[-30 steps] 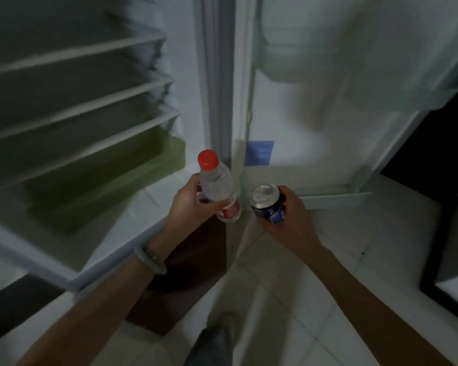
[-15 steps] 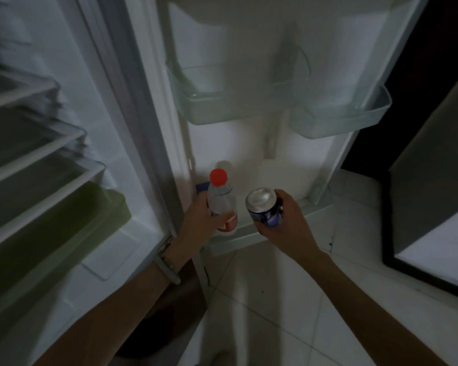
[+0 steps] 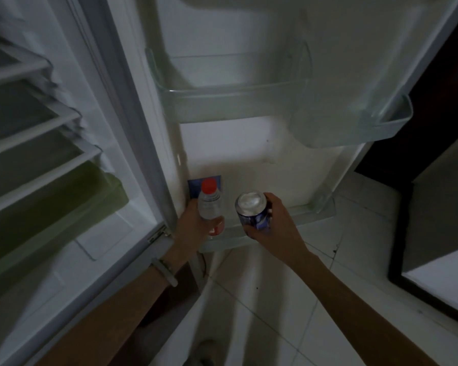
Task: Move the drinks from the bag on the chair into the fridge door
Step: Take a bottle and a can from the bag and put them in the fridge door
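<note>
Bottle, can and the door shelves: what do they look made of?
Bottle: clear plastic, red cap, see-through wall. Can: likely metal, with a shiny silvery top and blue printed side. Door shelves: translucent glossy plastic, faintly greenish; the door liner shows through.

Red-capped clear bottle (image 3: 210,204), blue can (image 3: 253,210), upright at bottom door shelf (image 3: 296,215).

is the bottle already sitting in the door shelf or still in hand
Still in hand. The left hand grips the red-capped bottle, roughly upright, just above the bottom door shelf; whether its base touches cannot be told.
</note>
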